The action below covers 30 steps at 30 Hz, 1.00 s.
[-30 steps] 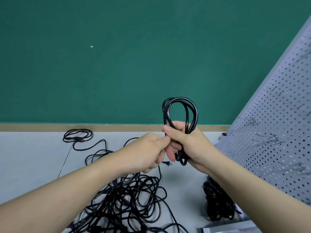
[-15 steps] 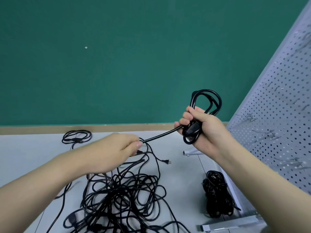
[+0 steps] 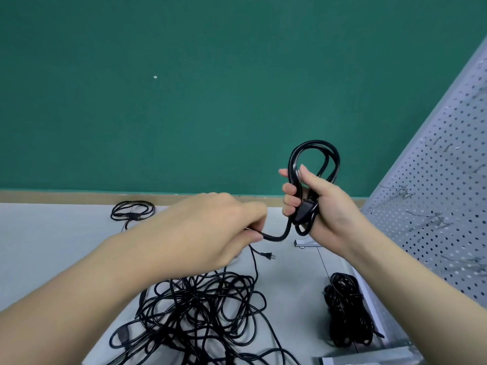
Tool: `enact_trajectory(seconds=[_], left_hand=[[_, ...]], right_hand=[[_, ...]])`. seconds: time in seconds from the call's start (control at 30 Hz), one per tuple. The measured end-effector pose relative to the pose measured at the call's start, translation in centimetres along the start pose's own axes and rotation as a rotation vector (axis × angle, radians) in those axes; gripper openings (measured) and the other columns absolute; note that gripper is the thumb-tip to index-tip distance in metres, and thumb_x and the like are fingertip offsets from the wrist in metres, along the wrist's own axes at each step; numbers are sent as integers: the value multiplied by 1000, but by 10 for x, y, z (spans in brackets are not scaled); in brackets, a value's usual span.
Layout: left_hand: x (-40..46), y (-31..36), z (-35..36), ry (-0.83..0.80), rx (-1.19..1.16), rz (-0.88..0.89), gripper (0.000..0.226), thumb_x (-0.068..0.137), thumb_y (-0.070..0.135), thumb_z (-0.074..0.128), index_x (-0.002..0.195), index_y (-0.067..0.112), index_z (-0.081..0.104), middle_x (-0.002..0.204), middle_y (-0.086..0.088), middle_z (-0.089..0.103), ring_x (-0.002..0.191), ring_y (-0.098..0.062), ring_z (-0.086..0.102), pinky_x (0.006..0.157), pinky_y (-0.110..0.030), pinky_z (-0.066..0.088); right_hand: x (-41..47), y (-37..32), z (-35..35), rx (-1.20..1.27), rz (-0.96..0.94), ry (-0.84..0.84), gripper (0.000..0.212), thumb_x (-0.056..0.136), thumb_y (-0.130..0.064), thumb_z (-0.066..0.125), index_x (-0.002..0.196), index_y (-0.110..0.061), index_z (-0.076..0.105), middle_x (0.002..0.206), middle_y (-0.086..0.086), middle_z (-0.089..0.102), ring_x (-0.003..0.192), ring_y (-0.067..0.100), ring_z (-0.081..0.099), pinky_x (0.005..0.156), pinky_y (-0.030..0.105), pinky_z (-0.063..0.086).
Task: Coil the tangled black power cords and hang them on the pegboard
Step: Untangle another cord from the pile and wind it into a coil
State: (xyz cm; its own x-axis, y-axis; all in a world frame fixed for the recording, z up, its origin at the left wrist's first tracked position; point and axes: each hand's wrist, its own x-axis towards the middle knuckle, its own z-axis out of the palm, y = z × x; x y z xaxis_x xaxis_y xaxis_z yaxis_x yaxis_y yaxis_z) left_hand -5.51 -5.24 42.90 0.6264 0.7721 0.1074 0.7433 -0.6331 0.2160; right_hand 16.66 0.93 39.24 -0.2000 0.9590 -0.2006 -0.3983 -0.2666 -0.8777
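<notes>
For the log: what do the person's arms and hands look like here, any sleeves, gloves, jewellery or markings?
Both arms are bare up to the frame edge, with no sleeves in view. The left hand and right hand wear no gloves, and no rings, watch, wristband or markings show on the sides facing the camera. The visible nails look short and unpainted.

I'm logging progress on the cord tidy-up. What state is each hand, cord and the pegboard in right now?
Right hand: grips the coiled cord, held upright.
Coiled cord: looped, free end running to the left hand.
Left hand: pinches the free end.
Tangled cords: loose pile on the floor.
Small coil: lying by the wall.
Dark bundle: lying beside the pegboard base.
Pegboard: no cords visible on its hooks.
</notes>
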Motion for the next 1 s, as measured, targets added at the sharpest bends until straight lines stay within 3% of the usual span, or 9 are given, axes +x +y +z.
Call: enact_trajectory(seconds=[0.13, 0.23, 0.37, 0.53, 0.67, 0.77, 0.83, 0.93, 1.0], left_hand=[[7, 4, 5, 41, -137, 69, 18, 101, 43, 56, 90, 29, 58, 75, 30, 57, 68, 1, 51, 59, -17, 35], [13, 2, 12, 56, -288, 40, 19, 96, 45, 66, 86, 29, 64, 81, 19, 67, 74, -8, 61, 68, -35, 51], [19, -5, 14, 192, -320, -209, 51, 73, 71, 74, 68, 22, 58, 56, 5, 55, 54, -12, 44, 53, -33, 38], [20, -7, 10, 213, -235, -445, 70, 49, 88, 70, 66, 23, 52, 53, 7, 51, 53, -13, 46, 50, -29, 30], [19, -9, 12, 231, -258, -410, 59, 53, 76, 66, 81, 29, 44, 63, 5, 54, 61, -19, 48, 51, -34, 36], [16, -13, 12, 194, -264, -262, 66, 65, 82, 69, 91, 30, 38, 66, 6, 50, 61, -17, 42, 59, -43, 47], [14, -18, 12, 145, -247, -155, 51, 80, 75, 62, 96, 32, 39, 83, 9, 55, 76, -14, 50, 68, -43, 51], [16, -32, 12, 168, -346, -52, 28, 93, 56, 60, 103, 34, 47, 95, 15, 54, 91, -6, 51, 75, -22, 42], [18, -42, 15, 216, -398, -58, 38, 89, 61, 61, 112, 32, 52, 104, 18, 52, 104, -4, 48, 87, -17, 39]], right_hand=[[-7, 13, 13, -194, 56, -65, 75, 80, -62, 73, 128, -6, 64, 85, 4, 55, 69, 16, 46, 70, 32, 41], [-14, 22, 23, -278, 123, -140, 76, 81, -73, 64, 119, -8, 71, 101, 14, 65, 89, 28, 62, 86, 39, 50], [-24, 29, 35, -309, 177, -273, 63, 84, -75, 46, 86, -19, 74, 84, 9, 56, 67, 14, 52, 65, 27, 40], [-25, 37, 36, -250, 310, -406, 82, 66, -80, 75, 112, -12, 66, 81, 3, 53, 66, 12, 45, 59, 24, 42], [-24, 31, 25, -309, 416, -592, 77, 66, -39, 93, 129, -7, 62, 84, 3, 46, 69, 11, 40, 62, 23, 42], [-25, 29, 24, -393, 491, -640, 47, 74, 3, 61, 121, -4, 64, 83, 4, 43, 69, 12, 39, 60, 23, 42], [-26, 29, 25, -375, 555, -635, 45, 72, 8, 49, 114, -3, 62, 79, 4, 42, 65, 13, 35, 57, 23, 37], [-28, 25, 25, -365, 551, -633, 34, 77, 5, 50, 109, -3, 61, 75, 5, 39, 61, 14, 35, 55, 24, 35], [-33, 19, 21, -377, 529, -675, 22, 87, -2, 53, 108, -3, 59, 72, 4, 38, 60, 14, 39, 57, 25, 35]])
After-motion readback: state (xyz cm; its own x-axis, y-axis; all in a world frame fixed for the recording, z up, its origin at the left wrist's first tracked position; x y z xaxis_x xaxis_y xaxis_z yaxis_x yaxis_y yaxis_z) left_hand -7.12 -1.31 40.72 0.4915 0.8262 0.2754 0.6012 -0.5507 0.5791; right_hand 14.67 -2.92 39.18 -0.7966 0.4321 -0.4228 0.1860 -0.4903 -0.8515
